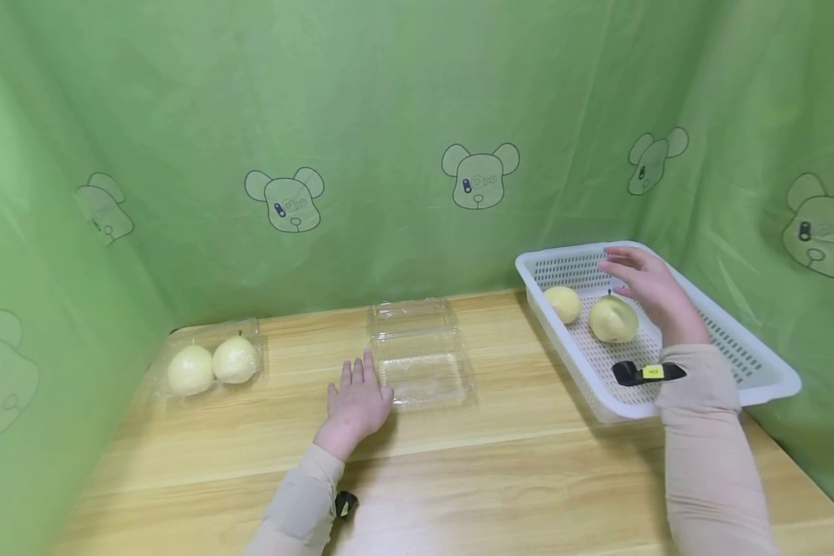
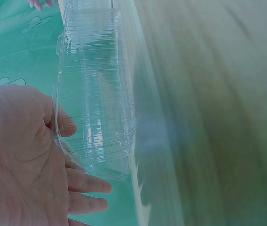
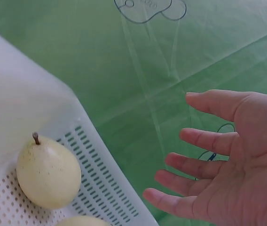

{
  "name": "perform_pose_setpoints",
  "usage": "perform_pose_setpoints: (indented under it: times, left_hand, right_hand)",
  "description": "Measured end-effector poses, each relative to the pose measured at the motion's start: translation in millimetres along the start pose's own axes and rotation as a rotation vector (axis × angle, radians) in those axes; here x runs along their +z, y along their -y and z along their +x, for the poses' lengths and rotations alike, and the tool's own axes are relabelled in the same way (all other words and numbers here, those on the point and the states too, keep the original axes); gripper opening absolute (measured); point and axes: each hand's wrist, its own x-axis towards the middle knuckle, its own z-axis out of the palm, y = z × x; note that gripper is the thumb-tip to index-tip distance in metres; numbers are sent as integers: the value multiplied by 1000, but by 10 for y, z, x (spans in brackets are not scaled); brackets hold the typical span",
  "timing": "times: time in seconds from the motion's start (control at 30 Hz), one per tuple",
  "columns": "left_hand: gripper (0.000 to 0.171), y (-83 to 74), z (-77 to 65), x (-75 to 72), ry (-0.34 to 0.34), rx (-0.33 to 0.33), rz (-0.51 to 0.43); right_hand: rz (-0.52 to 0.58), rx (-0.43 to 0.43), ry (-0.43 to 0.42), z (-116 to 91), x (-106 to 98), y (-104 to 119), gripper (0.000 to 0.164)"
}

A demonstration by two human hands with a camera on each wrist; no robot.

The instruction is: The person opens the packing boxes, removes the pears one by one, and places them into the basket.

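My left hand [image 1: 359,401] is at the left side of an open clear plastic clamshell box [image 1: 424,378], its fingers straight and its thumb at the box's edge. In the left wrist view the thumb overlaps the wall of the clear box [image 2: 96,94]. My right hand [image 1: 649,289] is over a white plastic basket [image 1: 750,371], fingers spread and holding nothing. Below it in the basket lie two pale yellow pears, one pear [image 1: 613,320] nearest the hand and another pear [image 1: 563,304] by the left wall. The right wrist view shows a stemmed pear [image 3: 49,174] beside the hand.
At the table's left stands a clear box [image 1: 253,332] with two pears [image 1: 191,370] inside. Green curtains [image 1: 389,116] with bear-head prints hang behind and on both sides of the wooden table [image 1: 500,479].
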Motion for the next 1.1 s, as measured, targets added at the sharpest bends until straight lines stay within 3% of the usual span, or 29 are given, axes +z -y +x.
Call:
perform_pose_setpoints:
  times: [0.3, 0.7, 1.1]
  left_hand:
    - [71, -2, 3, -14, -3, 2, -1]
    - [71, -4, -2, -10, -4, 5, 2]
    - [70, -4, -5, 3, -17, 5, 2]
  right_hand:
    - [79, -47, 16, -139, 102, 158, 73]
    - [77, -89, 47, -289, 288, 268, 68]
    - [104, -187, 80, -525, 514, 307, 62]
